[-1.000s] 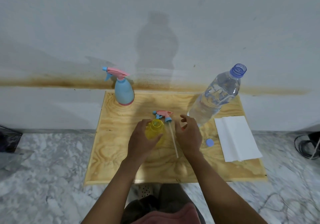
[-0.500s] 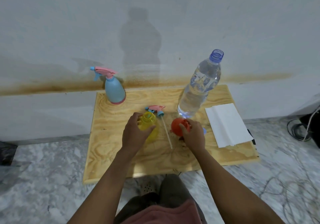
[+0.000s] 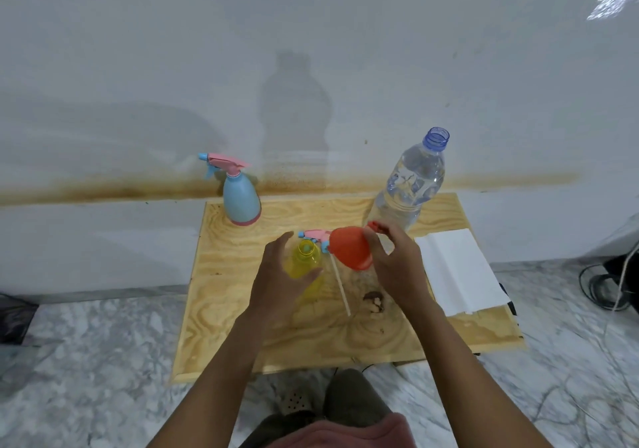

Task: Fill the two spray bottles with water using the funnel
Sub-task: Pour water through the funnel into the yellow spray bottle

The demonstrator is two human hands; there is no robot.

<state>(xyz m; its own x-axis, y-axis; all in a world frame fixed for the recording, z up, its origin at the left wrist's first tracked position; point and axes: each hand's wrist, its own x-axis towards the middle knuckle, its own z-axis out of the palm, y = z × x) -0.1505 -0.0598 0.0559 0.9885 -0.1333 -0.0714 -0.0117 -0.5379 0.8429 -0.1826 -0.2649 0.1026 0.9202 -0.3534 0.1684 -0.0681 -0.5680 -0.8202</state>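
So left hand [image 3: 276, 281] is wrapped round the open yellow spray bottle [image 3: 306, 257] on the worktop [image 3: 242, 309], right hand [image 3: 397, 267] pinches the orange funnel [image 3: 349, 248], tilted just right of its neck.

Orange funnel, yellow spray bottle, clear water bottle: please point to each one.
Orange funnel [image 3: 349, 250]: head view, on the cone's outer wall.
Yellow spray bottle [image 3: 306, 261]: head view, on the shoulder below its open neck.
Clear water bottle [image 3: 413, 178]: head view, on the middle of its body.

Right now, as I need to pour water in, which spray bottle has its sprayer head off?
The yellow spray bottle, held by the left hand: its neck is open. The blue spray bottle at the back wears its sprayer head.
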